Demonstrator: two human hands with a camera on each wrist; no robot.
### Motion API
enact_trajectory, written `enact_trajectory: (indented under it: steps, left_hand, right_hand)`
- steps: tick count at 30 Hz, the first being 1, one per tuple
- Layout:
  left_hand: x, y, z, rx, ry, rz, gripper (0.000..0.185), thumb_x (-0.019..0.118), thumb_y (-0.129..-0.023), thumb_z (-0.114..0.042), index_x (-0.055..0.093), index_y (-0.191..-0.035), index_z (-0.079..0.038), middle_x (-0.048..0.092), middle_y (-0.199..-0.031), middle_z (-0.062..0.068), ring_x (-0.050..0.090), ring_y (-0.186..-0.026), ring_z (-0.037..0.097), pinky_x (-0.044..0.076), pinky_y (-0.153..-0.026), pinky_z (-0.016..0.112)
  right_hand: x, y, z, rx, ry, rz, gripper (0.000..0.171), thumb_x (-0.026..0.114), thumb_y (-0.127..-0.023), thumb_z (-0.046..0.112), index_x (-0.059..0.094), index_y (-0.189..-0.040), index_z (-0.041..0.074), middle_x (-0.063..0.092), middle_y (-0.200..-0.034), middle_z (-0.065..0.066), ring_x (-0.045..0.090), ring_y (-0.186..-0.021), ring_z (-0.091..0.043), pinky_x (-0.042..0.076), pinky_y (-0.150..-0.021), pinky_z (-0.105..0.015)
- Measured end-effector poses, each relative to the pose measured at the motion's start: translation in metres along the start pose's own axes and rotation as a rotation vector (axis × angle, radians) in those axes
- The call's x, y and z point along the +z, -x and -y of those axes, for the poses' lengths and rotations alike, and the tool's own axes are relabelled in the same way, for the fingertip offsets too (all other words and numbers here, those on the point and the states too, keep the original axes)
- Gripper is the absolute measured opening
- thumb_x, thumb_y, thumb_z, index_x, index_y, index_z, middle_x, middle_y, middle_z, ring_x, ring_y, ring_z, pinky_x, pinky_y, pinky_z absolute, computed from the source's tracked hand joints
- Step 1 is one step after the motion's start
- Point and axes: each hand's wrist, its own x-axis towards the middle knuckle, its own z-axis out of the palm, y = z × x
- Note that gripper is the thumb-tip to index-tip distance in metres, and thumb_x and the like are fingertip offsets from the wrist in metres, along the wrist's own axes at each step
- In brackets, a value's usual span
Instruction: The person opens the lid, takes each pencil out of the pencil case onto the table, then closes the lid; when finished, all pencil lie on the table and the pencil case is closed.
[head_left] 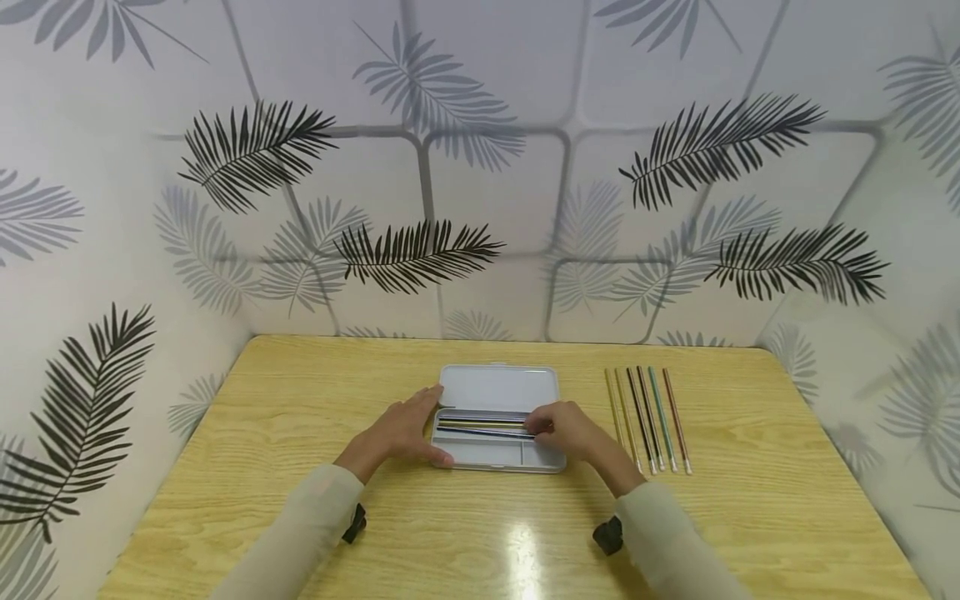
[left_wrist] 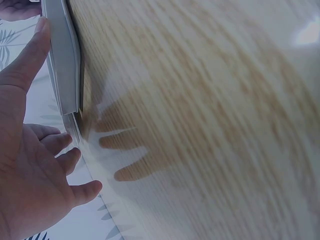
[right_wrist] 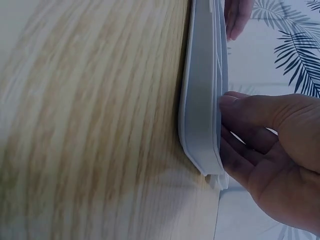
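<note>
Open pencil case (head_left: 498, 417), left hand (head_left: 401, 433) flat against its edge, right hand (head_left: 566, 429) seemingly pinching pencils (head_left: 483, 427) inside

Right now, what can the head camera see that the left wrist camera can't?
Only the head view shows the pencils in the tray, the row of six pencils lying on the table, the right hand and the open lid. Only the left wrist view shows the hand's shadow. Both show the left hand, the case and the table.
</note>
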Motion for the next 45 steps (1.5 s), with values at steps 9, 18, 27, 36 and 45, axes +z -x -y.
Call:
enact_trajectory:
  steps: [9, 18, 27, 36, 45]
  left_hand:
    - [-0.001, -0.001, 0.000, 0.008, 0.008, 0.000, 0.122, 0.079, -0.063, -0.060, 0.015, -0.153, -0.008, 0.021, -0.158, 0.011, 0.021, -0.146, 0.028, 0.021, -0.116, 0.055]
    - [-0.001, 0.000, -0.001, 0.010, 0.025, -0.004, 0.121, 0.080, -0.063, -0.059, 0.017, -0.153, -0.008, 0.022, -0.158, 0.011, 0.020, -0.146, 0.028, 0.020, -0.116, 0.055]
    - [0.003, -0.003, 0.001, 0.000, 0.012, 0.005, 0.124, 0.079, -0.061, -0.062, 0.015, -0.153, -0.010, 0.021, -0.158, 0.010, 0.018, -0.147, 0.026, 0.018, -0.117, 0.053]
    - [0.004, -0.003, 0.001, -0.011, 0.006, 0.006, 0.124, 0.079, -0.061, -0.063, 0.015, -0.153, -0.011, 0.020, -0.159, 0.009, 0.018, -0.147, 0.026, 0.017, -0.118, 0.052]
    - [0.002, -0.002, 0.002, -0.006, 0.006, 0.000, 0.122, 0.079, -0.062, -0.062, 0.016, -0.153, -0.010, 0.022, -0.158, 0.009, 0.019, -0.147, 0.026, 0.018, -0.117, 0.053]
  right_hand:
    - [-0.002, -0.005, 0.003, -0.064, 0.044, 0.067, 0.021, 0.058, -0.085, -0.009, 0.071, -0.098, 0.002, 0.072, -0.092, -0.007, 0.065, -0.087, -0.017, 0.054, -0.078, -0.029]
    - [-0.006, -0.006, 0.006, -0.083, 0.050, 0.119, 0.026, 0.055, -0.083, -0.012, 0.070, -0.098, 0.002, 0.069, -0.087, -0.007, 0.062, -0.082, -0.015, 0.050, -0.070, -0.022]
    - [-0.003, -0.007, 0.007, -0.046, 0.019, 0.140, 0.024, 0.057, -0.084, -0.010, 0.072, -0.094, 0.005, 0.068, -0.088, -0.004, 0.058, -0.081, -0.013, 0.050, -0.072, -0.024]
    - [-0.006, -0.003, 0.006, -0.091, 0.009, 0.072, 0.027, 0.055, -0.082, -0.009, 0.072, -0.098, 0.005, 0.071, -0.095, -0.007, 0.061, -0.085, -0.015, 0.052, -0.074, -0.028]
    - [-0.024, 0.009, -0.004, -0.044, -0.040, -0.070, 0.024, 0.061, -0.084, -0.007, 0.068, -0.104, 0.005, 0.066, -0.094, -0.010, 0.064, -0.089, -0.025, 0.055, -0.076, -0.035]
